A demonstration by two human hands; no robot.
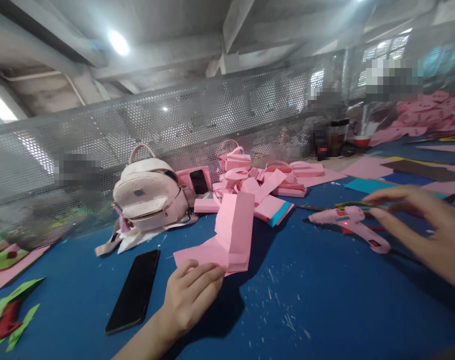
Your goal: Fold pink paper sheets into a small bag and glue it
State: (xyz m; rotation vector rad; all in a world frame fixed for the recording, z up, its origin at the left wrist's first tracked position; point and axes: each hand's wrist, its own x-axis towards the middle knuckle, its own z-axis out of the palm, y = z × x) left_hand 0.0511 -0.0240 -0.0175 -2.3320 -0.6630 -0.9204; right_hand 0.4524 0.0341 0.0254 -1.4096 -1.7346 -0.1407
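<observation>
My left hand (195, 295) grips the lower edge of a folded pink paper piece (235, 230), its fingers closed over the paper. One panel of the piece stands upright and another spreads out to the left. My right hand (433, 225) is at the right, thumb and fingers apart, close to the rear of a pink glue gun (347, 217). The glue gun lies on the blue table (280, 310) with its nozzle to the left and a small red light on. Scissors (313, 207) lie just behind it, partly hidden.
A black phone (133, 290) lies left of my left hand. Behind stand a pale backpack (152, 195) and a heap of pink paper pieces (250, 175). Green scraps (23, 325) lie at the far left. A perforated metal screen (197, 115) runs along the back.
</observation>
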